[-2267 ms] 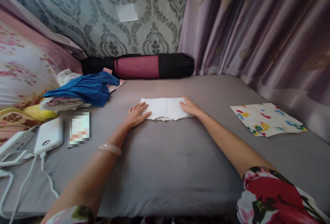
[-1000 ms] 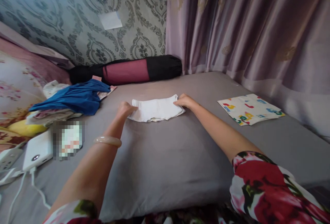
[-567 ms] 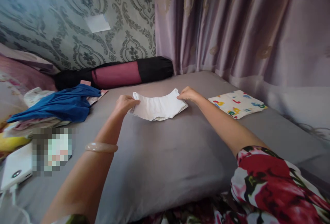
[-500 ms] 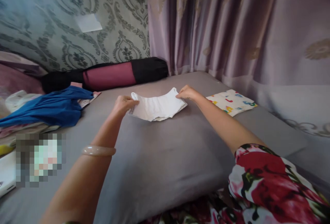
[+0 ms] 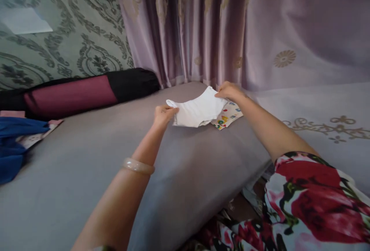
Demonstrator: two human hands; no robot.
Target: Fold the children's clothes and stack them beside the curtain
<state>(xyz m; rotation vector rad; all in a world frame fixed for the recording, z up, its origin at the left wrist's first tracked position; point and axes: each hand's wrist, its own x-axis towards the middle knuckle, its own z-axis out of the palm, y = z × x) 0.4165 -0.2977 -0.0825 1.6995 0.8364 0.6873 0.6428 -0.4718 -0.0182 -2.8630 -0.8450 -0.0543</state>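
Over at far L of my remote feed, I've got a blue cloth (image 5: 11,147) heaped on the grey sheet (image 5: 75,170), loose & crumpled, w/ a small printed cloth (image 5: 31,140) poking out beside it; no hand on either, so I'd call that lot not done. White paper (image 5: 27,20) up on the wall above, then a long black-and-maroon roll (image 5: 71,95) lying along the wall's foot. Moving R: L hand (image 5: 164,114), pale bangle (image 5: 138,166) on that forearm, narrow grip, thumb & fingers pinched on the L end of the white cloth (image 5: 198,108). And the cloth itself, approx. mid-view, is strung between both hands, top edge sagging, layers showing along the bottom; looks folded already, imo, but not yet laid down. Past its R half comes the patterned cloth (image 5: 229,117), flat on the sheet, partly covered from my angle; can't tell if the two touch. That one looks finished, I reckon. Next, R hand (image 5: 230,90), pinching the white cloth's upper R corner, equally narrow, some fingers hidden. Far R: floral sleeve (image 5: 312,189), w/ purple curtain (image 5: 289,19) behind.
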